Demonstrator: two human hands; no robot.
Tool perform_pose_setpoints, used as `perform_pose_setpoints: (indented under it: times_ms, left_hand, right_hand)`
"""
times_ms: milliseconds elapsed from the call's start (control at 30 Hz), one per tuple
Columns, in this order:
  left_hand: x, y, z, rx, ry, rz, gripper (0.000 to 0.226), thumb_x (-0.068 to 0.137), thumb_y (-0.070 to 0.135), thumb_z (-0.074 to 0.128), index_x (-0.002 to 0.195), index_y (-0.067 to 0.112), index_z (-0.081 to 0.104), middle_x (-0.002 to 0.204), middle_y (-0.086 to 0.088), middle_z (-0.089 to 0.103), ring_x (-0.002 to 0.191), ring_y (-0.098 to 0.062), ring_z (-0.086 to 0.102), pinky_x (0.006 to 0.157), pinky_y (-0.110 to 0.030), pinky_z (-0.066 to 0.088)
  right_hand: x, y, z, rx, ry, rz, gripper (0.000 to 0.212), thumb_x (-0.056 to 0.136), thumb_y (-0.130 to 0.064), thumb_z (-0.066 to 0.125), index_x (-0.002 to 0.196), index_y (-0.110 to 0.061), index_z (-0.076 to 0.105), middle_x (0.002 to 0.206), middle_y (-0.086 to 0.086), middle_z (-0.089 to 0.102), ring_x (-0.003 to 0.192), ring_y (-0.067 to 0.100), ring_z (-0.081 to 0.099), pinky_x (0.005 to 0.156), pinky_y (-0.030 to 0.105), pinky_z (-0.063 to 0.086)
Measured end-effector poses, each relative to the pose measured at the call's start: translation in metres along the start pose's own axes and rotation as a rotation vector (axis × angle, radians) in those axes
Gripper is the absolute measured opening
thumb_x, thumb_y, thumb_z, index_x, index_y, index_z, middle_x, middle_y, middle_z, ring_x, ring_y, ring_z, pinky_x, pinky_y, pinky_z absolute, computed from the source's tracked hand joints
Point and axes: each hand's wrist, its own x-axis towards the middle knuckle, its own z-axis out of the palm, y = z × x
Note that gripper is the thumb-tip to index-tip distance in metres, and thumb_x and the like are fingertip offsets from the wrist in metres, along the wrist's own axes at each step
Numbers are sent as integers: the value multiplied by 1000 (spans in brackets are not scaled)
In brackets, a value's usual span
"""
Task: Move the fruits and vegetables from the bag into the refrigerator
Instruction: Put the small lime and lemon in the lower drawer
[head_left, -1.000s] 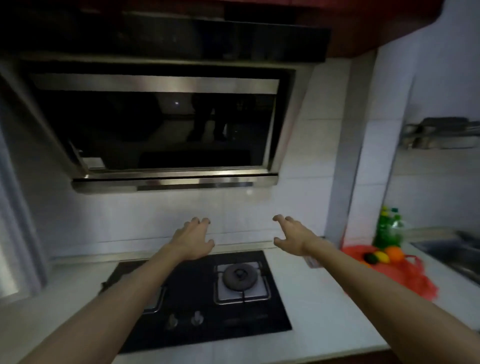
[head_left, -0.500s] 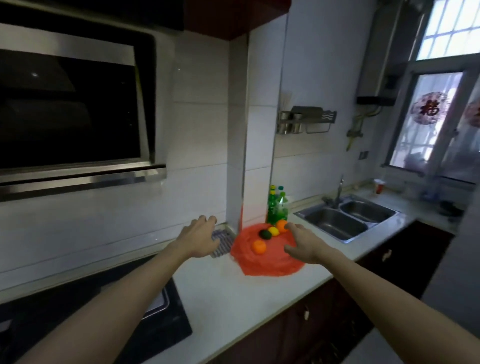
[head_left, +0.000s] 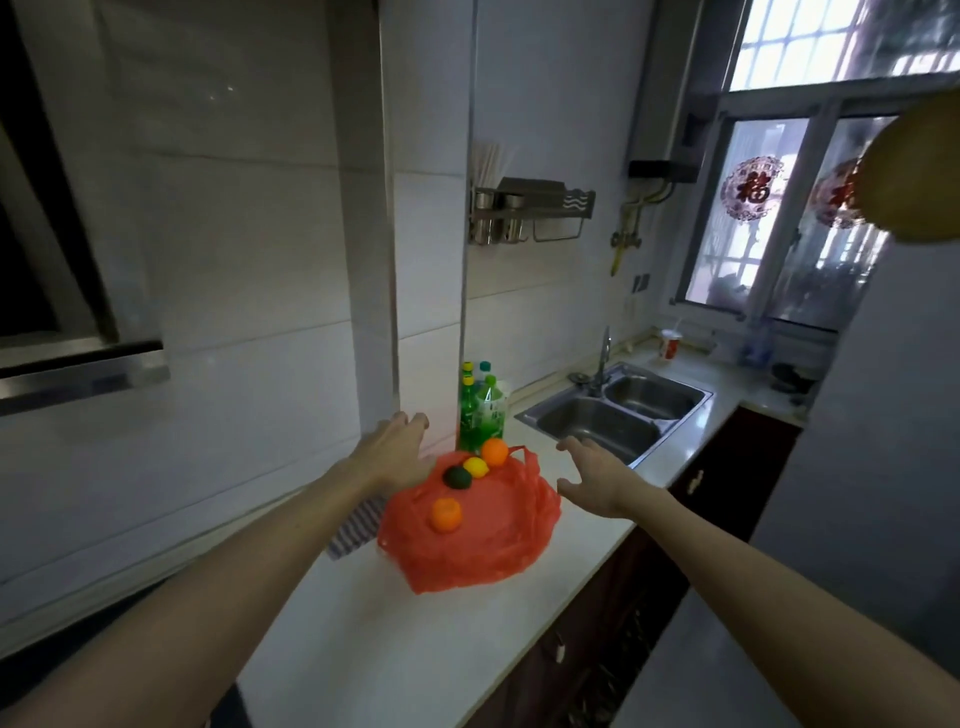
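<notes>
Head view has swung right along the bench (head_left: 395, 639) to the red bag (head_left: 483, 556), now close and central, with fruit (head_left: 447, 514) lying loose on it. The left hand (head_left: 400, 460) and right hand (head_left: 597, 480) flank it, fingers spread, holding nothing; picking can likely begin.

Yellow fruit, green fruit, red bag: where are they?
yellow fruit (head_left: 476, 466): head view, its middle.
green fruit (head_left: 457, 477): head view, its middle.
red bag (head_left: 483, 551): head view, bare plastic in front.
</notes>
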Motion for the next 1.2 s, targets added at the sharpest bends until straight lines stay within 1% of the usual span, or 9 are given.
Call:
perform_pose_setpoints:
  times_ms: [100,267,533,633,700,900,1033,1133,1200]
  left_hand:
    - [41,-1,10,13,-29,24,59,88,44,52,137,15,35,134,-15,43,120,-33,47,94,-46,46]
    - [97,-6,29,-13,-64,49,57,88,39,53,136,15,35,132,-16,43,118,-34,48,91,-43,46]
    - [154,-12,62,-64,-111,57,58,88,43,54,136,17,36,132,-15,44,118,-33,48,94,-46,46]
    - [170,-16,81,-81,-135,45,56,88,44,54,134,17,37,129,-13,45,115,-31,49,90,-43,46]
    - [181,-19,95,-79,-163,23,56,87,42,53,134,17,37,127,-13,45,114,-31,49,89,-42,46]
    - [219,-33,143,-107,-244,-79,53,87,41,52,132,15,39,125,-14,47,115,-32,49,94,-45,45]
    - [249,-32,173,-223,-254,-91,52,84,28,54,133,15,45,128,-12,54,119,-29,51,99,-35,42]
    - [276,-44,206,-259,-294,-122,69,77,35,49,144,26,34,137,-8,52,125,-28,49,104,-41,40]
    - [293,-61,241,-265,-339,-190,76,76,39,49,147,29,26,137,-10,50,123,-29,49,102,-43,42]
  right_hand:
    - [28,10,2,4,-2,36,61,89,-36,57,142,-16,34,140,13,42,122,29,49,101,40,44]
    - [64,29,8,-11,8,78,58,90,-35,57,141,-16,35,139,12,43,122,28,49,100,38,44]
    - [118,63,21,11,-9,115,58,91,-33,58,141,-16,36,139,12,44,121,27,50,97,35,42]
    - [145,71,34,39,-29,112,57,90,-34,60,141,-18,37,141,10,44,122,25,51,100,36,44]
    - [168,76,43,55,-53,96,57,90,-33,60,140,-19,38,143,10,43,123,25,51,102,37,44]
    - [255,97,77,94,-158,1,56,91,-35,57,141,-18,37,138,11,45,123,26,48,101,38,43]
    - [307,111,107,133,-262,-41,53,90,-31,55,139,-20,37,129,11,48,115,26,50,98,39,45]
    - [340,119,132,145,-336,-96,54,89,-29,56,138,-16,37,128,13,47,118,31,50,97,41,45]
    - [358,123,151,142,-380,-133,56,87,-28,59,137,-15,38,132,15,46,119,33,49,96,43,45]
